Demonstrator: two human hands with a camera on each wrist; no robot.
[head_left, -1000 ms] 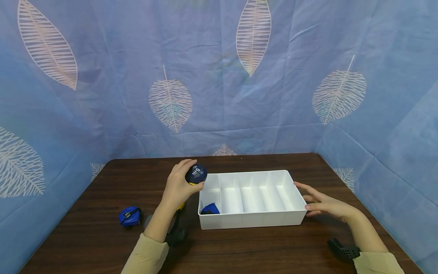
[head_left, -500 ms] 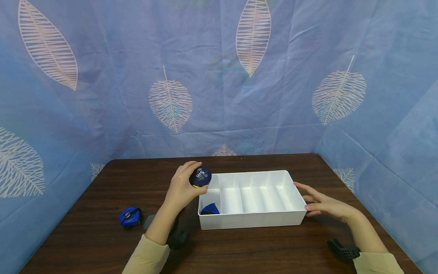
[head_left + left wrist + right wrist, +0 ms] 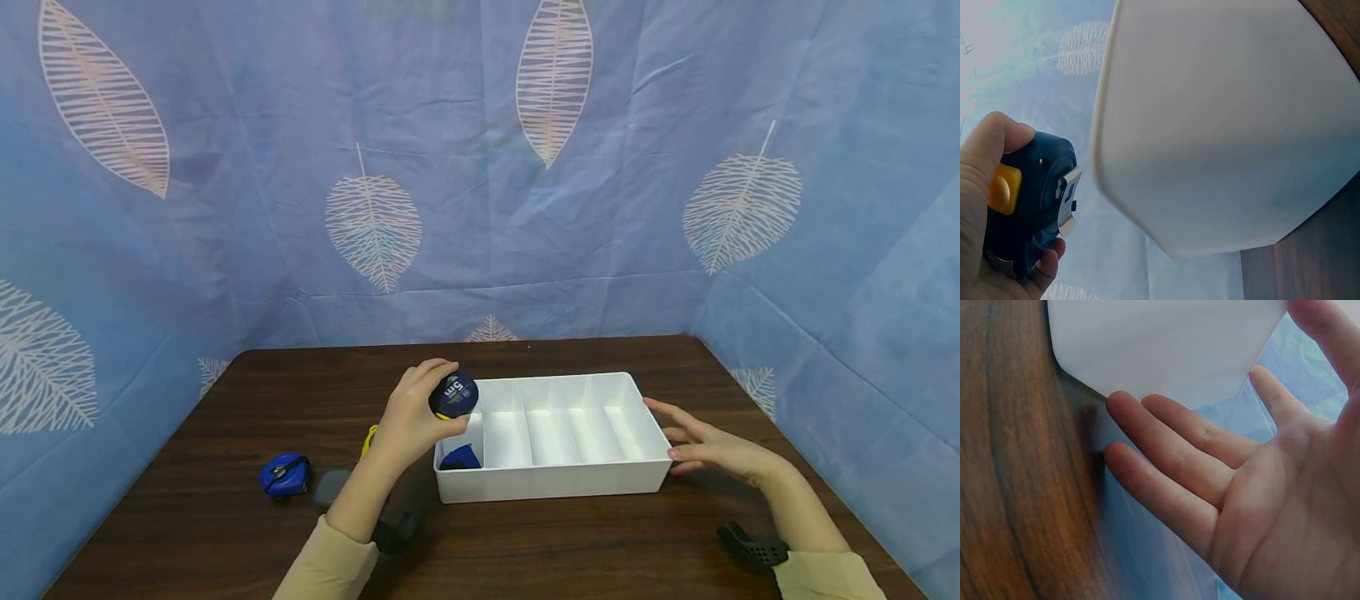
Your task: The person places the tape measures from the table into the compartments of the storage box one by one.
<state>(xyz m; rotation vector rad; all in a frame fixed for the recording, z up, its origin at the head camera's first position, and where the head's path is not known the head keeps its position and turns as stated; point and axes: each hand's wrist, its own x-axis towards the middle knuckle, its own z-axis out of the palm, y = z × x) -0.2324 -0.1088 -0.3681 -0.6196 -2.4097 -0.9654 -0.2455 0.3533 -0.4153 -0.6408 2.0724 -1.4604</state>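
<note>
Navy-blue 5m tape measure (image 3: 453,394) gripped in the left hand (image 3: 411,421) at a white divided tray (image 3: 555,483).
Head view: left thumb and fingers curl round the case at the tray's ten o'clock corner; the right hand (image 3: 712,446), fingers loosely extended and holding nothing, touches the three o'clock end. A blue-and-black object (image 3: 462,457) lies in the leftmost compartment; a blue tape measure (image 3: 286,475) rests on the wooden table (image 3: 555,546) at nine o'clock, well apart from the tray. Left wrist view: the case, with its yellow button (image 3: 1005,189) and metal clip (image 3: 1068,203), stays clear of the tray wall, thumb at eleven o'clock, fingertips at five. Right wrist view: spread fingers meet the tray's outer wall toward twelve o'clock.
</note>
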